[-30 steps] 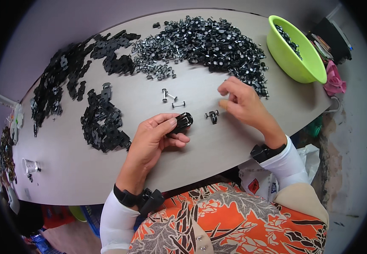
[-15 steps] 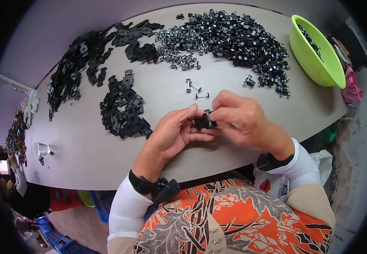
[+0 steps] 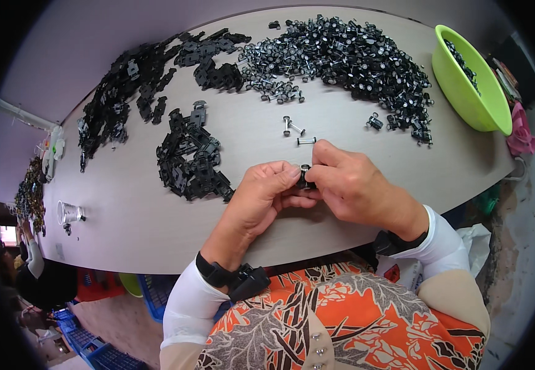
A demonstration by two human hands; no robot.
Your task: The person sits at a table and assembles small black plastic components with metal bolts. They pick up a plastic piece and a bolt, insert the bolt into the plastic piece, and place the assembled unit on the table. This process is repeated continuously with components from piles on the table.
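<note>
My left hand (image 3: 261, 196) is closed on a small black toy car chassis (image 3: 305, 177), thumb on top and fingers beneath. From the other side my right hand (image 3: 355, 184) pinches the same chassis, its thumb and index finger pressed onto it. A wheel with a pale centre shows between the fingertips; most of the part is hidden. Just beyond the hands lies a loose wheel axle (image 3: 306, 141), a metal rod with black wheels at its ends. Two more wheel axles (image 3: 293, 127) touch each other a little farther off. Bare black chassis pieces (image 3: 187, 157) form a heap to the left.
At the far middle and right spreads a big pile of axles and wheeled chassis (image 3: 366, 61). More chassis pieces (image 3: 116, 86) lie far left. A green basin (image 3: 486, 102) holds parts at the right. A clear cup (image 3: 69, 213) lies at the left; another person (image 3: 36, 265) is beyond it.
My left thumb has come down over the chassis and my right fingers have closed in tighter on it. The whole view has shifted slightly, with the table things appearing a bit farther right.
</note>
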